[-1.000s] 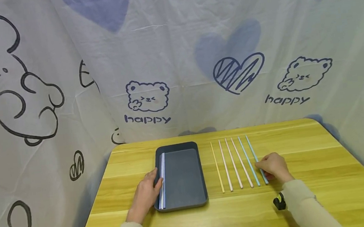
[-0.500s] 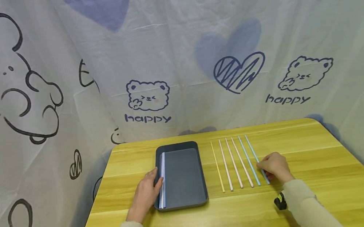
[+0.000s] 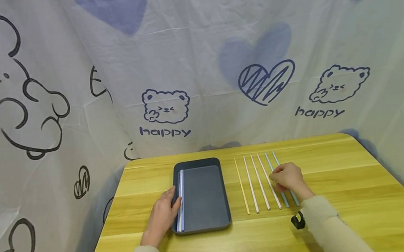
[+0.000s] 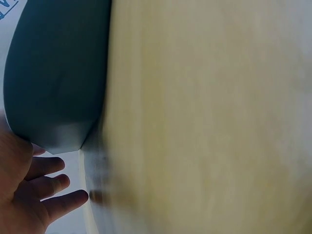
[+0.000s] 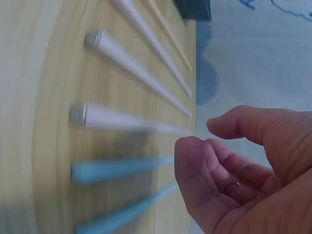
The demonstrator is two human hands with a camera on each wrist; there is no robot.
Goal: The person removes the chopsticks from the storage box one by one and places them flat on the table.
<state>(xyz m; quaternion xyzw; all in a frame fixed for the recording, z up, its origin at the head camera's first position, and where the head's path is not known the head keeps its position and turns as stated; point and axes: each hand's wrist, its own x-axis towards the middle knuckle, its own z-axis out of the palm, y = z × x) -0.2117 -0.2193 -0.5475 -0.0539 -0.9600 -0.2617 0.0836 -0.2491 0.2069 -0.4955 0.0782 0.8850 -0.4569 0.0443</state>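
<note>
My left hand [image 3: 162, 215] holds the left wall of a dark grey tray [image 3: 227, 204], with the thumb over its rim; the other fingers reach outside it in the left wrist view. A few white and blue chopsticks [image 3: 181, 184] lie inside along that wall. Above the row on the table hovers my right hand [image 3: 288, 175], its fingers loosely bent and the thumb apart from the index finger, with nothing between them. Below it lie two blue chopsticks [image 5: 117, 168], partly covered in the head view, beside three pale pink chopsticks [image 3: 258, 183] with silvery ends.
At the row's left end lies a yellow chopstick [image 3: 242, 187], to the right of the tray. Everything rests on a yellow wood-grain table [image 3: 257, 240]. A printed white cloth [image 3: 208, 113] hangs behind it and along both sides.
My right hand has let go of the rightmost blue chopstick and moved left and up, over the neighbouring sticks. That chopstick had shifted slightly right. My left hand stays at the tray.
</note>
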